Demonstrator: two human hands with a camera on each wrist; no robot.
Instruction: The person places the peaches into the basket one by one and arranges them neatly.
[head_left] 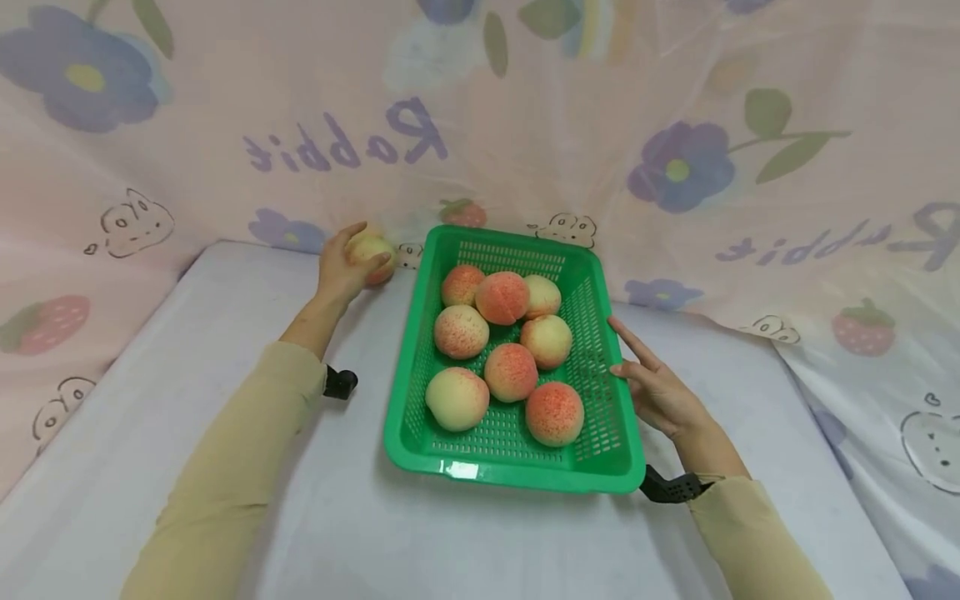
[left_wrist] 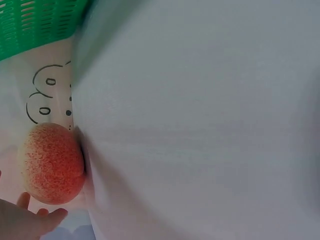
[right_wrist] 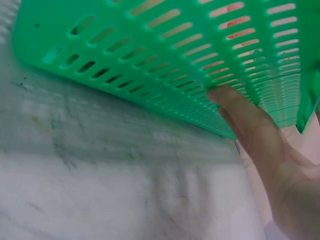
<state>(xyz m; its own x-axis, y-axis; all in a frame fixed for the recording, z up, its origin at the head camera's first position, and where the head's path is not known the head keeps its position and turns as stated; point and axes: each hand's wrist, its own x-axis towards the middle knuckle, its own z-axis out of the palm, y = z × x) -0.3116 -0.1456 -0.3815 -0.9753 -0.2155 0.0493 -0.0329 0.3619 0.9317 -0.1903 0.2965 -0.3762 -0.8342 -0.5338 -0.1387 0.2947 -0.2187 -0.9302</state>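
Observation:
My left hand (head_left: 341, 271) is at a yellow-and-red peach (head_left: 371, 254) by the back cloth, left of the basket. Its finger and thumb spread about the fruit; the left wrist view shows a gap between the thumb tip and the peach (left_wrist: 52, 165), which sits on the table. A green plastic basket (head_left: 513, 477) in the middle holds several peaches, one of them (head_left: 502, 297) on top of others. Along the basket's right side, my right hand (head_left: 660, 392) touches with extended fingers. In the right wrist view, fingertips (right_wrist: 225, 95) meet the slotted outer wall.
A white cloth (head_left: 330, 517) covers the table. Behind it and at both sides hangs a pink curtain (head_left: 525, 108) printed with flowers, rabbits and strawberries. Black wrist mounts (head_left: 341, 383) stick out from both sleeves; the right one is close to the basket's near right corner.

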